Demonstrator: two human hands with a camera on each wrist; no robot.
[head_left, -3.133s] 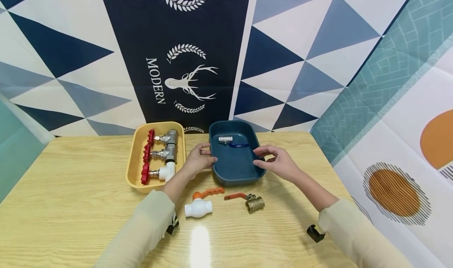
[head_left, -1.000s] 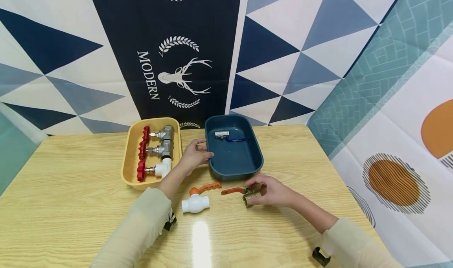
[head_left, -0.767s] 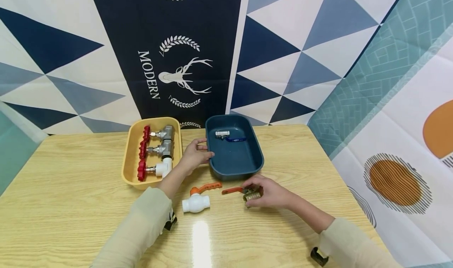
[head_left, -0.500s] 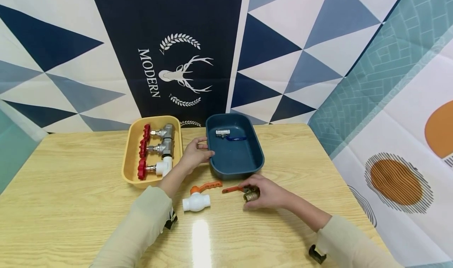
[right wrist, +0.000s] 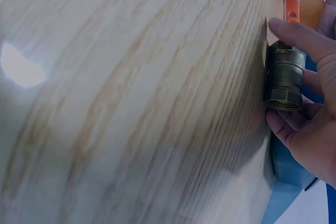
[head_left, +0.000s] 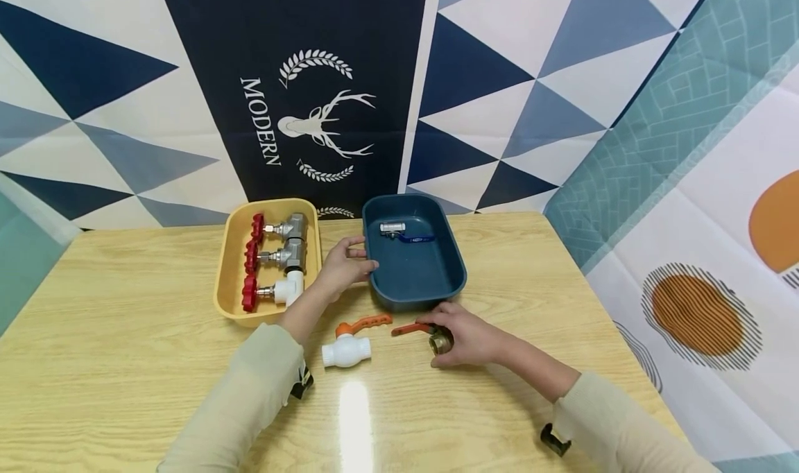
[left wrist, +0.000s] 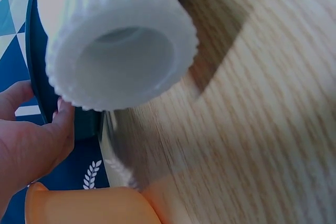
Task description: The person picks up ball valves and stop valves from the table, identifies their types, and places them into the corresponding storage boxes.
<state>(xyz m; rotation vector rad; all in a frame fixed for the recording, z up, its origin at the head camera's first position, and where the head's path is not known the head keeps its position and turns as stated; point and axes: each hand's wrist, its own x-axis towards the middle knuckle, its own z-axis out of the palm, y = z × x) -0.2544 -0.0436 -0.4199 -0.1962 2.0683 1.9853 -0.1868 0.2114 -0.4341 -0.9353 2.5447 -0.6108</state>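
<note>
My left hand (head_left: 340, 272) pinches the left wall of a dark blue bin (head_left: 417, 272), thumb inside and fingers outside. In that bin lies a small silver ball valve (head_left: 393, 228) with a blue lever. Just in front of the bin, the fingers of my right hand (head_left: 471, 338) curl round a brass ball valve (head_left: 440, 344) with a red lever. The right wrist view shows the brass body (right wrist: 284, 77) between thumb and fingers, close to the tabletop. A white plastic ball valve (head_left: 346, 352) with an orange lever lies to its left, touched by neither hand.
A yellow bin (head_left: 226, 279) stands left of the blue one and holds several valves with red handwheels (head_left: 250, 293). The wooden table (head_left: 156, 362) ends at a patterned backdrop behind both bins. A black wrist mount (head_left: 554, 440) hangs under the right sleeve.
My right hand has left the blue bin's right rim, come down toward me and closed round the brass ball valve. The left hand stays at the bin's left wall. The head view has shifted slightly.
</note>
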